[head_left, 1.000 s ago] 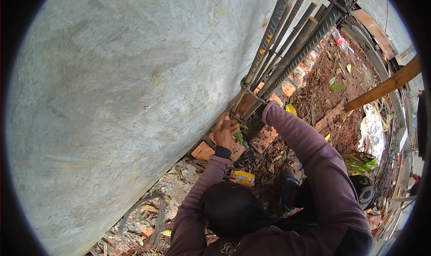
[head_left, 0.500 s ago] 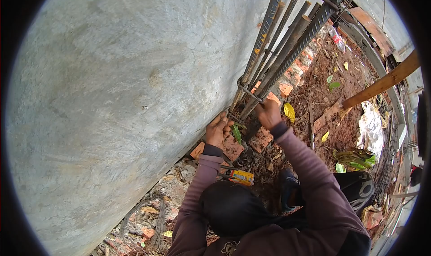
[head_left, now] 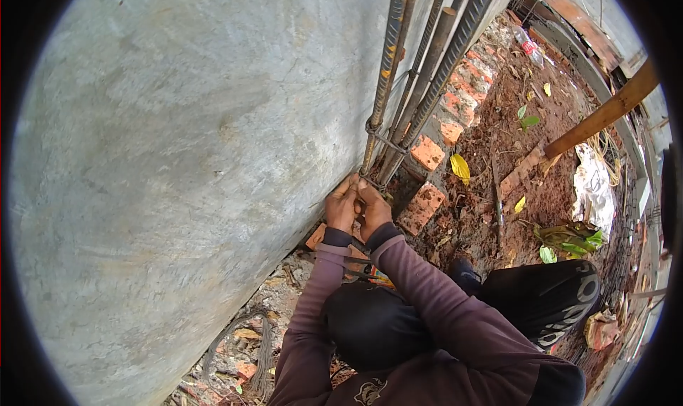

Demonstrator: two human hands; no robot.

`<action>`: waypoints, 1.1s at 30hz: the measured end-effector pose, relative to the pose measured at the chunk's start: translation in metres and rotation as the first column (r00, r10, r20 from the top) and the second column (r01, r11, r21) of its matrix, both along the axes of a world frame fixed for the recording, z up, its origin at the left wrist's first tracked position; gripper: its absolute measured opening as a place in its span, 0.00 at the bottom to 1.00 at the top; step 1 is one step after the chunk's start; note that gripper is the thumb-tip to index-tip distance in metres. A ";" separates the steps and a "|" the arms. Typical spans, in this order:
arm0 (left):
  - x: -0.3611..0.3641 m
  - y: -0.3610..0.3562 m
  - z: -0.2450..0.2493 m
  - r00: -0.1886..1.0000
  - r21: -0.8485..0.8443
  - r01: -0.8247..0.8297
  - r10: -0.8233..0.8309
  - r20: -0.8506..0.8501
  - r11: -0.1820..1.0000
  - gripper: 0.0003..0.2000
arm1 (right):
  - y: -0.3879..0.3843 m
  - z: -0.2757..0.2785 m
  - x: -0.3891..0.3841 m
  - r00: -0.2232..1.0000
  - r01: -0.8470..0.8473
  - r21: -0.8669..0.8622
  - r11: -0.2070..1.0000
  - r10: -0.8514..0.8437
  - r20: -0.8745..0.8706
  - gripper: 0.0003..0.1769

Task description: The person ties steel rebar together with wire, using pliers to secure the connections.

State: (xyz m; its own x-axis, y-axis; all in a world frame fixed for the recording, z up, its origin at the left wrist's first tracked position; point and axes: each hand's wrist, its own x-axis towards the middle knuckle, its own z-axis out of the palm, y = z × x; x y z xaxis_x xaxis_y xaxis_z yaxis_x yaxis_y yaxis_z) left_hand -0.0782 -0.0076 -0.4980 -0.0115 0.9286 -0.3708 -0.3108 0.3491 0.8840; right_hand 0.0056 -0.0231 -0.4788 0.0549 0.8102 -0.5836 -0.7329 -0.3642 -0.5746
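Low against the smooth grey wall [head_left: 178, 157], both bare hands meet at the foot of an upright cage of ribbed steel bars [head_left: 390, 50]. The left hand [head_left: 342, 207] is right beside the wall, its fingers bent inward toward the lower ends of the bars. The right hand [head_left: 374, 210] comes in close beside it, fingers curled and drawn together, the fingertips of both hands almost meeting. I cannot tell whether either hand pinches anything, since the fingers cover the spot. A thin metal tie [head_left: 388, 144] wraps the bars a little above the hands, and the bars lean slightly, spreading apart toward the top of the view.

Just right of the hands lies a speckled orange brick [head_left: 421, 208], and a broken line of bricks [head_left: 462, 96] runs up beside the bars. A yellow leaf [head_left: 460, 167] rests on the reddish soil near them. Farther right, a wooden pole [head_left: 605, 118] slants above the ground near a crumpled white sack [head_left: 593, 185], with a plastic bottle [head_left: 528, 46] beyond. A bundle of dark wire [head_left: 265, 349] lies at the lower left, near the left sleeve [head_left: 313, 299]. A colourful packet [head_left: 380, 276] shows partly beside the right sleeve [head_left: 441, 292].
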 end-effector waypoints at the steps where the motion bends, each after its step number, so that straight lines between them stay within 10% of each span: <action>1: -0.001 0.001 0.000 1.000 0.014 0.009 -0.008 -0.025 1.000 0.16 | 0.005 -0.005 0.002 0.999 0.028 -0.031 0.999 -0.029 -0.015 0.12; 8: 0.001 -0.008 0.009 0.953 0.081 -0.046 0.068 -0.296 0.996 0.15 | 0.006 -0.014 0.003 0.954 0.101 -0.034 0.994 -0.087 0.287 0.16; 12: 0.010 -0.004 0.008 0.986 0.039 -0.149 0.152 -0.076 0.988 0.15 | 0.006 -0.028 0.011 0.874 -0.033 0.078 0.996 -0.009 0.486 0.12; 18: 0.017 0.002 -0.005 0.950 0.032 -0.227 0.214 0.227 0.973 0.16 | 0.007 -0.022 0.014 0.274 -0.323 0.123 0.938 -0.032 0.961 0.09; 33: 0.023 0.014 0.004 0.903 -0.216 -0.163 0.234 0.361 0.963 0.17 | 0.000 -0.012 0.038 -0.292 -0.586 -0.131 0.799 -0.058 0.955 0.05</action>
